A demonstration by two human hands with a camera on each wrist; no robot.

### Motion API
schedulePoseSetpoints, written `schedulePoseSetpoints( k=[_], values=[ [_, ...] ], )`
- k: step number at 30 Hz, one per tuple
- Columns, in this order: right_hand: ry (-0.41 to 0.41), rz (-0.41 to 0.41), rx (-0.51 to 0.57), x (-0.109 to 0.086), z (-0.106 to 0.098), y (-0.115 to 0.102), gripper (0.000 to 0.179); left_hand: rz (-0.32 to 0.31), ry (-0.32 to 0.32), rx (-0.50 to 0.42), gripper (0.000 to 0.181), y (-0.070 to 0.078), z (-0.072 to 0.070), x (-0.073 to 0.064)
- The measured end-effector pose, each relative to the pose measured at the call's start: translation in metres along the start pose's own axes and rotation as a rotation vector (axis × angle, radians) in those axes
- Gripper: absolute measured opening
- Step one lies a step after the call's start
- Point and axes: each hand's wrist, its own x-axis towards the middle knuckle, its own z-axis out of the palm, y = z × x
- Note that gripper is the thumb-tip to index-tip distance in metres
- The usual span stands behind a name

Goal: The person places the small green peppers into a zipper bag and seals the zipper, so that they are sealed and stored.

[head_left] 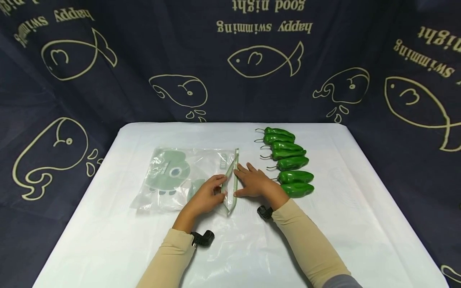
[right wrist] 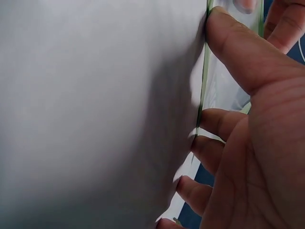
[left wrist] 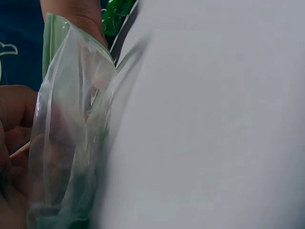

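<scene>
A clear plastic zip bag (head_left: 201, 160) with a green cartoon print lies flat on the white table, its green-edged mouth facing right and gaping. My left hand (head_left: 207, 197) pinches the upper edge of the mouth between thumb and fingers and lifts it. In the left wrist view the bag's clear film (left wrist: 71, 124) stands raised beside those fingers. With fingers spread, my right hand (head_left: 255, 183) presses the lower green edge (right wrist: 204, 81) against the table with its fingertips. A small white slider piece (head_left: 237, 151) sits at the far end of the mouth.
Several green peppers (head_left: 293, 163) lie in a column on the right, stems pointing left, the nearest ones close beside my right wrist. The white-covered table (head_left: 144, 248) meets a dark blue cloth (head_left: 216, 108) with fish and whale drawings behind it.
</scene>
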Motion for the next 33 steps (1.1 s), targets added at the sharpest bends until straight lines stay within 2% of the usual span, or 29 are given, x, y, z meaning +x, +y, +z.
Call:
schedulePoseSetpoints(
  k=[3, 8, 10, 18, 33],
  values=[
    [0.001, 0.005, 0.002, 0.000, 0.000, 0.000, 0.090, -0.006, 0.002, -0.091, 0.058, -0.007, 0.000, -0.001],
    [-0.004, 0.008, 0.001, 0.001, 0.000, -0.001, 0.090, -0.052, 0.010, -0.291, 0.058, -0.015, 0.001, -0.003],
    [-0.005, 0.009, 0.000, 0.002, 0.000, -0.001, 0.091, -0.057, 0.021, -0.334, 0.057, -0.016, 0.001, -0.003],
    [-0.012, 0.027, 0.024, 0.001, 0.001, -0.003, 0.091, -0.041, 0.055, -0.404, 0.058, -0.010, 0.004, -0.006],
    [0.000, 0.021, 0.033, 0.000, 0.001, -0.004, 0.090, 0.037, 0.109, -0.367, 0.060, 0.000, 0.000, -0.012]
  ],
)
